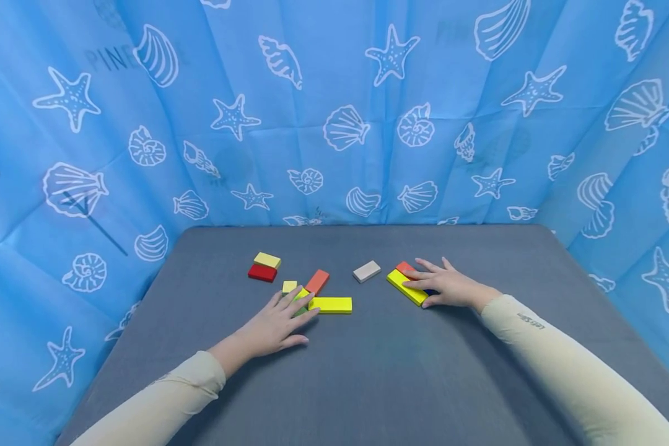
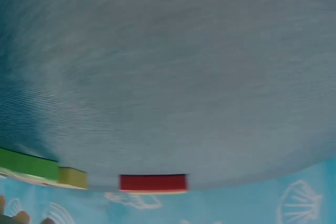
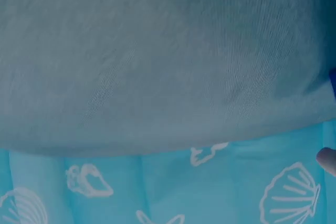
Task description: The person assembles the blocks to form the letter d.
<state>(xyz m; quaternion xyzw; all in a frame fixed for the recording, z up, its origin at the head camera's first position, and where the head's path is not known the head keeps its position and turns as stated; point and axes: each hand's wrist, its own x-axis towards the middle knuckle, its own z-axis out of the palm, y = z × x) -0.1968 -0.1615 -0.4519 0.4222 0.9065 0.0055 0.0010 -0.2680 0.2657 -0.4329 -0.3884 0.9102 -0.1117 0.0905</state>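
In the head view my left hand (image 1: pixel 270 323) lies with fingers spread over a group of blocks, partly covering a green block (image 2: pixel 29 164) and a yellow block (image 1: pixel 303 293). Beside its fingertips are a long bright yellow block (image 1: pixel 332 305), an orange block (image 1: pixel 318 281) and a small pale yellow block (image 1: pixel 289 286). On the other side, my right hand (image 1: pixel 451 287) extends its fingers over a yellow block (image 1: pixel 404 287), an orange-red block (image 1: pixel 404 267) and a dark blue block (image 1: pixel 432 292), which is mostly hidden. Neither hand visibly grips a block.
A whitish block (image 1: pixel 367 271) lies between the two groups. Farther left a red block (image 1: pixel 262 272) sits next to a pale yellow block (image 1: pixel 267 260). The grey table (image 1: pixel 368 384) ends at a blue curtain (image 1: pixel 334 167) with shell and starfish prints.
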